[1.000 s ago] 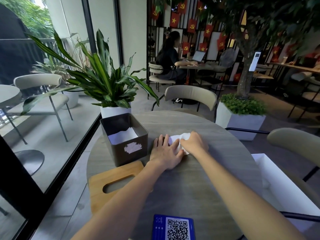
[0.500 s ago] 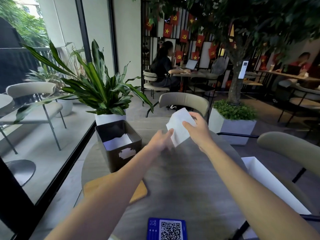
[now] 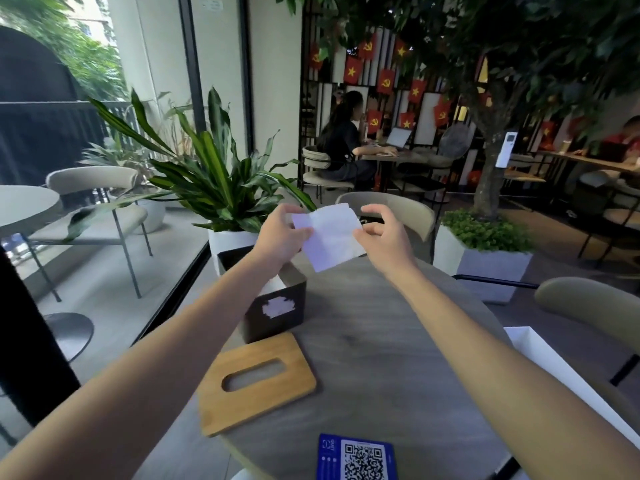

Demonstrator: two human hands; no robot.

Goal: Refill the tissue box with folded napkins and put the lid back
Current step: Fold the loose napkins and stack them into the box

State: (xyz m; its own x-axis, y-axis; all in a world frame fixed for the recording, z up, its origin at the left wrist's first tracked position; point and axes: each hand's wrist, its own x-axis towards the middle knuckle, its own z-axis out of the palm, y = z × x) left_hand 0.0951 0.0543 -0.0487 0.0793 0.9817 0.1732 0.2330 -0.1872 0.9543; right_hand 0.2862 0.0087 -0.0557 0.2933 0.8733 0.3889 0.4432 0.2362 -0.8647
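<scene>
Holding a folded napkin (image 3: 332,237) in the air between both hands, the person has it above the far part of the round table (image 3: 381,341), just right of the open tissue box (image 3: 277,306) and higher than its rim. The left hand (image 3: 282,237) pinches the left edge, thumb against fingers. The right hand (image 3: 384,240) pinches the right edge with the thumb, and its other fingers are loosely curved above the paper. I think two grips are used because the thin sheet is soft and would hang down from one corner; stretched between two hands it is flat and can be turned to fit the opening. Inside the dark box some white paper (image 3: 275,285) shows, so it seems partly filled. The wooden lid (image 3: 258,382) lies flat on the table just near of the box, probably put there to leave the opening free until the filling is finished. A blue QR code card (image 3: 356,459) lies at the near edge, well apart, and a potted plant (image 3: 221,188) stands behind the box, far left.
</scene>
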